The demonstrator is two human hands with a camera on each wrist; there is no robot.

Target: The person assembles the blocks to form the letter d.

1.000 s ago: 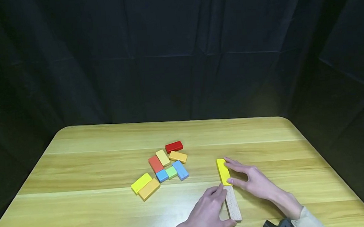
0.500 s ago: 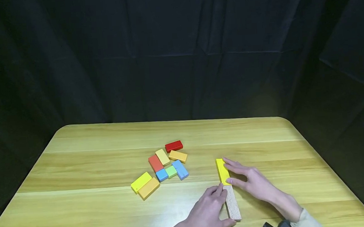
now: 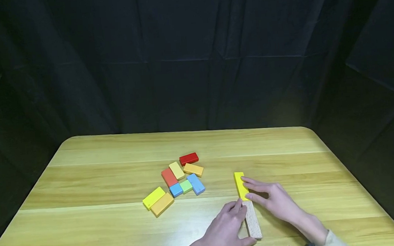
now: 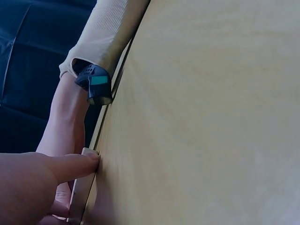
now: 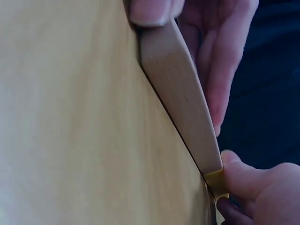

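Note:
In the head view, a yellow block (image 3: 240,186) and a pale speckled block (image 3: 253,223) lie end to end on the table. My left hand (image 3: 226,228) holds the speckled block, thumb at its near end and fingers by the joint. My right hand (image 3: 276,200) holds the yellow block from the right, thumb near the joint and fingers farther up. In the right wrist view, the speckled block's plain wooden side (image 5: 183,105) meets the yellow block (image 5: 216,183). The left wrist view shows the left thumb (image 4: 79,166) against the block's end; the fingers are partly hidden.
To the left lies a cluster of coloured blocks: red (image 3: 189,159), orange (image 3: 194,170), blue (image 3: 196,184), green (image 3: 186,186) and others. A yellow block (image 3: 153,198) touches an orange one (image 3: 162,205). Black cloth (image 3: 195,93) hangs behind the wooden table (image 3: 95,174).
The right fingers have slid slightly nearer along the yellow block, showing more of its far end. The left hand and both joined blocks stay nearly still.

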